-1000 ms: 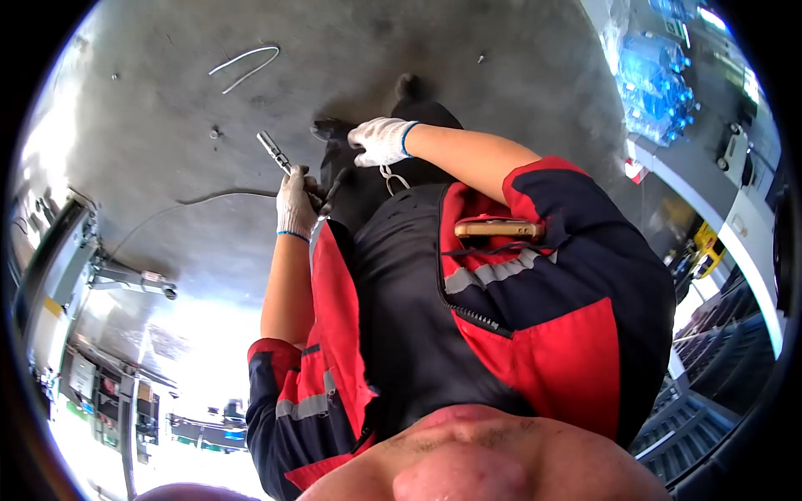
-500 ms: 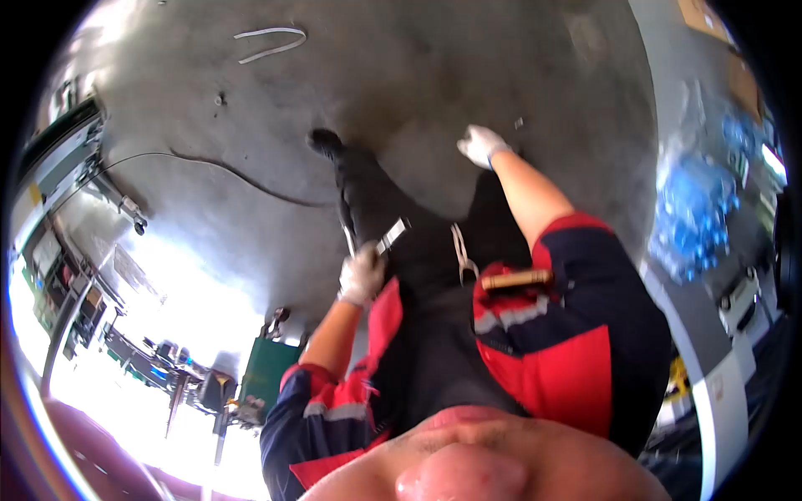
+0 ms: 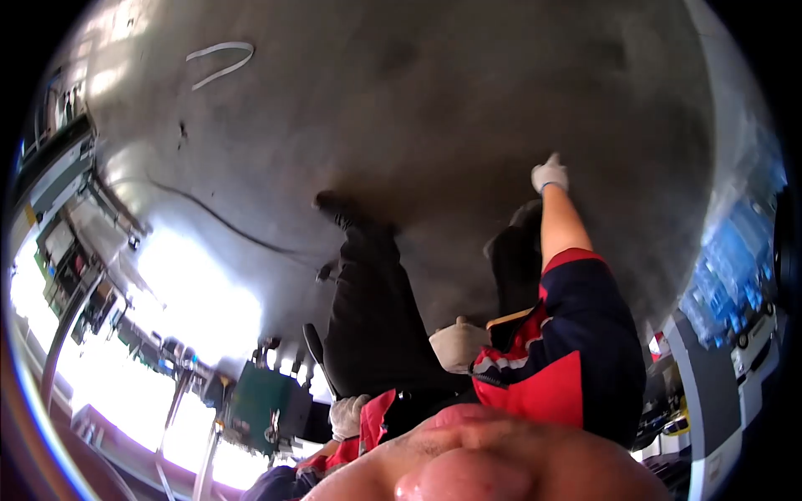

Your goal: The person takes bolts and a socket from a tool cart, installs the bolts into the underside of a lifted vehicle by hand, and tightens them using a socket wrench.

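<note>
My right hand [image 3: 550,174], in a white glove, reaches out low over the grey floor beyond my right shoe [image 3: 526,215]. Its fingers are drawn together, and whatever they hold is too small to make out. My left hand [image 3: 347,417], gloved too, is at my waist by the jacket edge with its fingers curled. Close to it, a long dark thing with a bright edge [image 3: 316,346] runs along my thigh; I cannot tell whether the hand grips it. A pale rounded thing [image 3: 459,345] of unclear kind shows at my lap, beside a wooden-looking edge [image 3: 510,317] at my jacket.
On the floor lie a bent white strip [image 3: 225,63] and a dark cable [image 3: 225,224]. A green box-like unit [image 3: 259,401] stands at lower left, near benches. Blue plastic bottles [image 3: 727,275] in wrap are at the right, beside a grey edge [image 3: 697,367].
My right arm has stretched farther out. My left hand has drawn back to my waist, and the metal tool seen in it is out of sight. The view has shifted with my body bending.
</note>
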The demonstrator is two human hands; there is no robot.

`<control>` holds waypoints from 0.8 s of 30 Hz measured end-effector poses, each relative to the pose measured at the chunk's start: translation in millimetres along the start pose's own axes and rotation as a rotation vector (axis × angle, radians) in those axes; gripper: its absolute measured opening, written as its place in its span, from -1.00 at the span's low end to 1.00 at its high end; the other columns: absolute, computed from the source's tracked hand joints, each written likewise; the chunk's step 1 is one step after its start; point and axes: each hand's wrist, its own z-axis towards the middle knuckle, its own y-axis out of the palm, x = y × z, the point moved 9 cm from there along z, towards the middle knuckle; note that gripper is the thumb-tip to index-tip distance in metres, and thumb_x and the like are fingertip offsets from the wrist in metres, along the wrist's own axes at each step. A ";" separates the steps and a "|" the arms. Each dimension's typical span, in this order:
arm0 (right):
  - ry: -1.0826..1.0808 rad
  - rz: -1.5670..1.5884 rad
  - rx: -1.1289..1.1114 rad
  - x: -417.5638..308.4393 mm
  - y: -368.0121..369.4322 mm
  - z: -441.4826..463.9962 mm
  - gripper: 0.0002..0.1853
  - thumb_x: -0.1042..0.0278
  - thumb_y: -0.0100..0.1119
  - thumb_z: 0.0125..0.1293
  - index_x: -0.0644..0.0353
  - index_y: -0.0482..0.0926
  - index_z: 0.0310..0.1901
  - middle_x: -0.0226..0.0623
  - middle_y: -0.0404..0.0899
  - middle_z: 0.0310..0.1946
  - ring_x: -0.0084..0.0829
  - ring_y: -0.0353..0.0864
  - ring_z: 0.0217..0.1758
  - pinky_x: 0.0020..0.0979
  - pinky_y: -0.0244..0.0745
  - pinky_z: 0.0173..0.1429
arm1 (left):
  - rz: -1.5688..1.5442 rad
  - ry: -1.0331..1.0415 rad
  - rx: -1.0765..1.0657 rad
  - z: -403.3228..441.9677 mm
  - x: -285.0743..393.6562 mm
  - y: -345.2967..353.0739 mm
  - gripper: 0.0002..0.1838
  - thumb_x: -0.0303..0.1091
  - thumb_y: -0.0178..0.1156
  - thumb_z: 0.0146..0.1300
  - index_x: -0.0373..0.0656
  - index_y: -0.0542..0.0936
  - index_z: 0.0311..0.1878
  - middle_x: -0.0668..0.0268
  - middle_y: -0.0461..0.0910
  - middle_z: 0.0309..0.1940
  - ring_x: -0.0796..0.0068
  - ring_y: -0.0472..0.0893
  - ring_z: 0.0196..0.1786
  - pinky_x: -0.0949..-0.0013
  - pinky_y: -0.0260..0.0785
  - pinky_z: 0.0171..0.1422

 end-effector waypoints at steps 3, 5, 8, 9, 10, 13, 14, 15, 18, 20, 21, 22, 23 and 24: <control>0.004 0.081 -0.101 2.6 51.4 58.0 -0.47 0.21 0.05 0.39 0.29 0.42 0.32 0.30 0.59 0.19 0.19 0.56 0.34 0.03 0.47 0.42 | 0.019 -0.002 -0.059 4.7 14.9 -9.9 -0.66 -0.09 0.26 0.20 0.00 0.63 -0.01 0.28 0.64 -0.46 0.14 0.67 -0.34 0.03 0.46 -0.20; -0.030 0.084 -0.102 -10.7 58.1 59.6 -0.53 0.23 0.05 0.38 0.31 0.48 0.23 0.29 0.62 0.14 0.19 0.58 0.31 0.02 0.49 0.39 | 0.029 0.009 -0.068 19.2 21.2 -23.8 -0.67 -0.09 0.25 0.21 0.01 0.62 -0.02 0.28 0.63 -0.46 0.14 0.67 -0.34 0.04 0.46 -0.21; -0.203 -0.048 -0.084 -60.3 40.1 6.6 -0.60 0.25 0.04 0.35 0.27 0.58 0.14 0.24 0.64 0.13 0.17 0.60 0.30 -0.01 0.52 0.36 | 0.051 0.012 -0.093 40.5 29.1 -47.3 -0.70 -0.10 0.22 0.22 0.02 0.62 -0.03 0.30 0.61 -0.45 0.15 0.66 -0.35 0.05 0.45 -0.22; -0.265 -0.036 -0.134 -75.2 43.1 -11.9 -0.61 0.25 0.05 0.34 0.24 0.61 0.11 0.21 0.65 0.11 0.15 0.60 0.28 -0.02 0.52 0.35 | 0.053 -0.001 -0.129 45.7 31.3 -53.3 -0.73 -0.10 0.19 0.25 0.01 0.62 -0.06 0.29 0.60 -0.44 0.15 0.66 -0.34 0.04 0.45 -0.22; -0.331 -0.027 -0.176 -92.0 48.6 -27.8 -0.62 0.25 0.06 0.32 0.22 0.64 0.08 0.19 0.66 0.10 0.14 0.61 0.27 -0.02 0.52 0.34 | 0.021 0.011 -0.106 56.6 39.5 -69.7 -0.74 -0.10 0.19 0.26 0.01 0.61 -0.08 0.28 0.61 -0.44 0.15 0.66 -0.34 0.03 0.45 -0.22; -0.461 0.038 -0.244 -141.9 22.3 -105.5 -0.64 0.23 0.07 0.32 0.20 0.68 0.03 0.09 0.71 0.03 0.08 0.67 0.18 -0.06 0.56 0.28 | -0.074 0.027 -0.034 77.2 54.6 -111.8 -0.77 -0.10 0.19 0.31 -0.01 0.59 -0.13 0.23 0.66 -0.42 0.13 0.70 -0.31 0.00 0.47 -0.19; -0.411 0.143 -0.251 -162.8 -2.4 -135.2 -0.68 0.25 0.08 0.34 0.21 0.67 0.01 0.03 0.72 -0.06 -0.01 0.71 0.06 -0.11 0.59 0.17 | -0.094 0.016 -0.027 81.9 52.8 -117.3 -0.78 -0.11 0.19 0.33 -0.02 0.60 -0.12 0.22 0.68 -0.41 0.12 0.71 -0.31 -0.01 0.48 -0.18; -0.363 0.250 -0.254 -185.1 -29.9 -167.5 -0.71 0.27 0.08 0.36 0.21 0.66 -0.02 -0.04 0.73 -0.15 -0.10 0.75 -0.07 -0.15 0.63 0.06 | -0.115 0.003 -0.020 87.2 52.4 -123.4 -0.78 -0.11 0.18 0.34 -0.02 0.60 -0.12 0.21 0.69 -0.41 0.11 0.72 -0.30 -0.01 0.50 -0.17; -0.442 0.922 -0.362 -282.8 -168.6 -279.5 -0.86 0.30 0.16 0.50 0.19 0.51 -0.11 -0.38 0.48 -0.52 -0.55 0.56 -0.50 -0.42 0.48 -0.40 | -0.204 -0.018 0.014 97.5 40.6 -161.5 -0.78 -0.14 0.14 0.39 -0.05 0.61 -0.10 0.18 0.73 -0.38 0.09 0.75 -0.26 -0.02 0.53 -0.13; -0.788 1.077 -0.213 -360.4 -320.8 -392.4 -0.90 0.34 0.12 0.54 0.15 0.53 -0.07 -0.34 0.56 -0.44 -0.53 0.57 -0.48 -0.43 0.54 -0.36 | -0.296 -0.056 -0.047 103.3 20.9 -186.4 -0.73 -0.11 0.10 0.43 -0.09 0.61 -0.07 0.12 0.76 -0.28 0.06 0.77 -0.14 -0.03 0.56 -0.04; -0.982 1.071 -0.107 -386.5 -386.0 -446.2 -0.90 0.34 0.12 0.54 0.15 0.53 -0.06 -0.35 0.56 -0.44 -0.53 0.56 -0.47 -0.43 0.53 -0.36 | -0.312 -0.075 -0.046 105.0 9.7 -201.3 -0.72 -0.11 0.09 0.43 -0.10 0.61 -0.06 0.10 0.76 -0.25 0.05 0.76 -0.12 -0.03 0.56 -0.01; -1.205 1.035 0.008 -409.2 -446.9 -511.7 -0.90 0.34 0.12 0.54 0.16 0.53 -0.05 -0.35 0.56 -0.43 -0.54 0.56 -0.47 -0.44 0.53 -0.36 | -0.332 -0.099 -0.047 106.0 -0.2 -214.2 -0.72 -0.11 0.08 0.44 -0.11 0.61 -0.06 0.07 0.76 -0.23 0.04 0.76 -0.09 -0.03 0.57 0.02; -1.437 0.960 0.118 -429.7 -497.5 -579.4 -0.89 0.34 0.13 0.54 0.16 0.54 -0.05 -0.35 0.56 -0.43 -0.54 0.56 -0.47 -0.44 0.53 -0.36 | -0.351 -0.104 -0.038 108.1 -10.4 -227.3 -0.72 -0.11 0.07 0.44 -0.11 0.60 -0.06 0.06 0.76 -0.23 0.03 0.76 -0.09 -0.04 0.57 0.03; -1.666 0.862 0.214 -448.2 -537.2 -646.9 -0.89 0.34 0.13 0.54 0.16 0.54 -0.04 -0.36 0.56 -0.43 -0.55 0.55 -0.47 -0.45 0.52 -0.35 | -0.367 -0.110 -0.033 109.3 -23.7 -240.1 -0.71 -0.11 0.07 0.44 -0.12 0.60 -0.06 0.05 0.76 -0.22 0.02 0.76 -0.09 -0.04 0.57 0.04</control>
